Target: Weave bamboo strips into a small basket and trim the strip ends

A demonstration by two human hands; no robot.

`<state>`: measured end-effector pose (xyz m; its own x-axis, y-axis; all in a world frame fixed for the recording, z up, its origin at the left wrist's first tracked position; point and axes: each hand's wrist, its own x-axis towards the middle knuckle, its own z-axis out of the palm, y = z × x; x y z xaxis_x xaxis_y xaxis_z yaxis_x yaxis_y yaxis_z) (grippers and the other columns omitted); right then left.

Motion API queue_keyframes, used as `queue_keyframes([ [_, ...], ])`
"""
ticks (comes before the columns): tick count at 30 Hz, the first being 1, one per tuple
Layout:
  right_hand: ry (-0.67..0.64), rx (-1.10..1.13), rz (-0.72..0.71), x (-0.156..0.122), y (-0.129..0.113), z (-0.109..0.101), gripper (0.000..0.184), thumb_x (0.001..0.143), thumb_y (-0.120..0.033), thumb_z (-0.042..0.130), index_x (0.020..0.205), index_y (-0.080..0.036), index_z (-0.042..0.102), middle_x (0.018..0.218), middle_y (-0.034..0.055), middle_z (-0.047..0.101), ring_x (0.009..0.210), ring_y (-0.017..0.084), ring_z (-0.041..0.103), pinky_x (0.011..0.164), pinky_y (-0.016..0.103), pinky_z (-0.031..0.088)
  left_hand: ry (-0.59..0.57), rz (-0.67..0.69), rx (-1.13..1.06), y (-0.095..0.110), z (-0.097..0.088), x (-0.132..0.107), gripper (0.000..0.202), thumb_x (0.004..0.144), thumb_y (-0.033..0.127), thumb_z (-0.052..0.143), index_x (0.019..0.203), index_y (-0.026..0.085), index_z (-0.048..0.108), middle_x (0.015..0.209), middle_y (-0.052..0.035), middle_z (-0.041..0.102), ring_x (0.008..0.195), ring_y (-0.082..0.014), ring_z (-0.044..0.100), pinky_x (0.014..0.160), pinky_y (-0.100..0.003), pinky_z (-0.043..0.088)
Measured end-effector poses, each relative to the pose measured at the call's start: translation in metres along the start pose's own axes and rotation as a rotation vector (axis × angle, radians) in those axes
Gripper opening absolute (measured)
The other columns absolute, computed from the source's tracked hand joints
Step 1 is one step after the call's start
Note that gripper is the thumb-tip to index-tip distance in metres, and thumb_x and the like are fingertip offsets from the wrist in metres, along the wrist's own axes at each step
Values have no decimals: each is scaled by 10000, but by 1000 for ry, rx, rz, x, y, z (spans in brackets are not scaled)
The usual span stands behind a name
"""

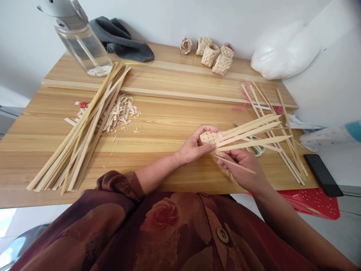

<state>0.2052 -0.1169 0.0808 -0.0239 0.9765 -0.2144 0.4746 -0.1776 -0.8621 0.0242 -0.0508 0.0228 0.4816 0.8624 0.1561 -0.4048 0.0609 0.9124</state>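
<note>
A small, partly woven basket (209, 138) of pale flat strips lies in my left hand (194, 145), whose thumb and fingers close round it. From its right side several long loose strips (254, 130) fan out, with pointed ends. Just below these, my right hand (241, 165) pinches close to the basket's lower edge. A narrow strip (237, 164) passes by its fingers and sticks out to the right. The right fingertips are partly hidden, so exactly which strip they grip is hard to see. Behind the fanned strips lie scissors (258, 149), partly covered.
A bundle of long strips (90, 128) lies at left over a pile of offcuts (121, 113). Small woven baskets (210, 55) stand at the back. A water bottle (84, 49), dark cloth (121, 41), white bag (284, 52), loose strips (290, 131) and phone (323, 175) surround the work area.
</note>
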Motion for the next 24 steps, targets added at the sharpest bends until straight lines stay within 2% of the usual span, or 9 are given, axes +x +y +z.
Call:
queue_keyframes([
  [2, -31, 13, 21, -1, -1, -3, 230, 854, -434, 739, 820, -206, 729, 725, 24, 696, 630, 150, 559, 607, 285, 430, 2, 2, -8, 1, -1, 1, 478, 814, 280, 744, 1220, 203, 503, 910, 3, 560, 762, -107, 497, 726, -253, 429],
  [4, 19, 16, 17, -2, -2, -2, 224, 817, -421, 762, 778, -207, 710, 691, 12, 658, 613, 140, 524, 583, 275, 401, -1, -2, -17, 2, -1, 1, 467, 821, 272, 730, 1222, 205, 500, 888, 11, 551, 738, -103, 483, 712, -253, 424],
  [8, 139, 78, 18, -1, 1, 9, 239, 761, -415, 771, 712, -211, 656, 627, 0, 603, 579, 133, 473, 545, 268, 368, -3, 22, 29, 4, 0, 0, 441, 839, 273, 712, 1225, 202, 510, 967, -11, 563, 790, -113, 500, 735, -259, 428],
  [12, 162, 119, 17, 1, 3, 16, 231, 729, -396, 774, 696, -207, 644, 612, 1, 588, 574, 133, 468, 550, 273, 375, 8, 75, 108, 2, 2, -1, 404, 857, 282, 694, 1214, 198, 525, 1028, -32, 565, 833, -123, 502, 759, -262, 428],
  [20, 157, 177, 6, 5, 4, 16, 226, 727, -367, 791, 695, -202, 641, 611, -7, 586, 569, 120, 460, 540, 264, 361, 26, 83, 148, -2, 1, -1, 419, 859, 325, 693, 1219, 205, 516, 1095, -52, 588, 847, -133, 515, 775, -272, 445],
  [24, 64, 167, -6, 8, 8, 12, 255, 789, -427, 791, 775, -189, 698, 673, 22, 662, 612, 140, 529, 570, 276, 412, 34, 68, 138, -1, -2, 0, 462, 837, 343, 740, 1216, 204, 517, 1057, -44, 591, 853, -133, 526, 792, -275, 447],
])
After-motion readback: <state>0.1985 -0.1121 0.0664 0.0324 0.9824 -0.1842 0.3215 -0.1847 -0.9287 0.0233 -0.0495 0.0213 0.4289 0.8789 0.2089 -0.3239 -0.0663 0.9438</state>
